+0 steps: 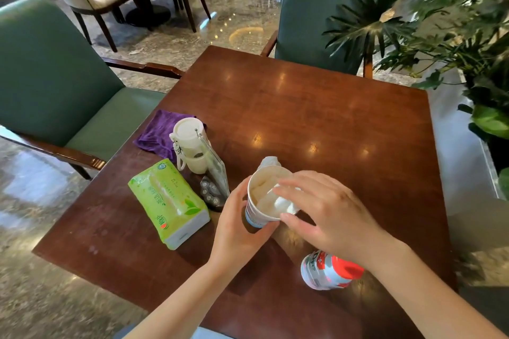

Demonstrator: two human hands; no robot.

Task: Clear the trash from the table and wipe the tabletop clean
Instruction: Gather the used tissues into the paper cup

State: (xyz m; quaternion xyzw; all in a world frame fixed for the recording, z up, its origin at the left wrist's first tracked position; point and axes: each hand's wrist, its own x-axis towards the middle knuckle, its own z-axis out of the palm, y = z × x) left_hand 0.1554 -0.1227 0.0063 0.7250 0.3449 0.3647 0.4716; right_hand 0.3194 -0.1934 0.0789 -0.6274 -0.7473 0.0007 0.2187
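**Operator:** Report hand status and cup position.

**Guide:** Your left hand (237,231) is wrapped around the side of the paper cup (265,198), thumb and fingers closed on its wall. The cup is tilted, with its mouth toward you, near the table's (316,107) centre. Your right hand (325,212) lies over the rim with fingers bent, pressing a crumpled white tissue (278,199) into the cup. A second wad of tissue (269,161) shows just behind the cup at 12 o'clock.

**Operator:** What surrounds the cup?

**Guide:** At 9 o'clock, a green soft pack of tissues (169,202) lies flat. Between pack and cup you have a clear acrylic sign stand (216,168) and a small dark button device (210,192) at its foot, just beside your left hand. At 10 o'clock stands a cream lidded bottle (190,144), with a folded purple cloth (158,132) behind it at the table edge. At 5 o'clock, a red-capped plastic bottle (329,272) lies on its side under your right forearm.

**Operator:** And beyond the table?

**Guide:** Green armchairs (49,71) stand at 9 and 12 o'clock; leafy plants (454,30) stand at 2 o'clock.
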